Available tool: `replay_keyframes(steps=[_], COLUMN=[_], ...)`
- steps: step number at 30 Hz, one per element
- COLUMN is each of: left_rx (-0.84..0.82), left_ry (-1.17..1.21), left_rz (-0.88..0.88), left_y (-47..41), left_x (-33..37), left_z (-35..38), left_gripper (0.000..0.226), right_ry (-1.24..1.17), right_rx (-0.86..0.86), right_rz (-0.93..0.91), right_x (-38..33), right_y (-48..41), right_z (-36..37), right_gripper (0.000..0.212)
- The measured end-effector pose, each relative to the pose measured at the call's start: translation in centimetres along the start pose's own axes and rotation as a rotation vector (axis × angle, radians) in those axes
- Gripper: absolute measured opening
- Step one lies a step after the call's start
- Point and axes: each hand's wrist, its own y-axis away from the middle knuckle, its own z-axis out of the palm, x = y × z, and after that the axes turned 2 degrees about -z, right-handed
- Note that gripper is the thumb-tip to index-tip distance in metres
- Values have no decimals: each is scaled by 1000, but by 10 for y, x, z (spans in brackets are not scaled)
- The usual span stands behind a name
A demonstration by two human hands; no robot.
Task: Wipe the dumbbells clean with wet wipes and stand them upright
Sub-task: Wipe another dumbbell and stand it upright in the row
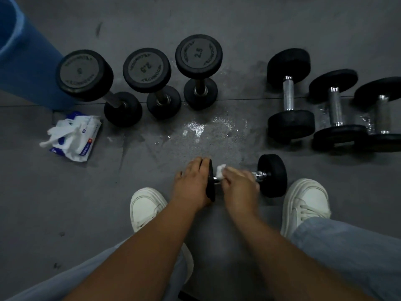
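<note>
While gripping the dumbbell [272,174] by its head with curled fingers of the left hand [192,181], press the wet wipe [221,170], pinched in the right hand [238,185], along the whole handle [261,175].

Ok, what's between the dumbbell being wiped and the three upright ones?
Head view: only a shiny wet patch on the floor lies between the wiped dumbbell and the three upright dumbbells.

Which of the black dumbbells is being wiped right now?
The black dumbbell lying crosswise between the white shoes, the only one touched: the left hand grips one head, the right hand holds a white wipe on its chrome handle.
</note>
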Motion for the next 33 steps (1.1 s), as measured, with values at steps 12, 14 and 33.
replay_keyframes(steps=[12, 14, 33], left_rx=[-9, -10, -14], left_ry=[1, 2, 13], left_rz=[7, 12, 0], left_y=[-1, -1, -4], left_x=[-1, -1, 0], left_z=[-3, -3, -5], left_gripper=[109, 110, 109], right_ry=[585, 555, -1349], right_rx=[-408, -355, -190], right_rz=[-280, -314, 1189], right_x=[-1, 5, -26], right_y=[-6, 20, 1], right_z=[7, 0, 32], right_gripper=[52, 52, 22])
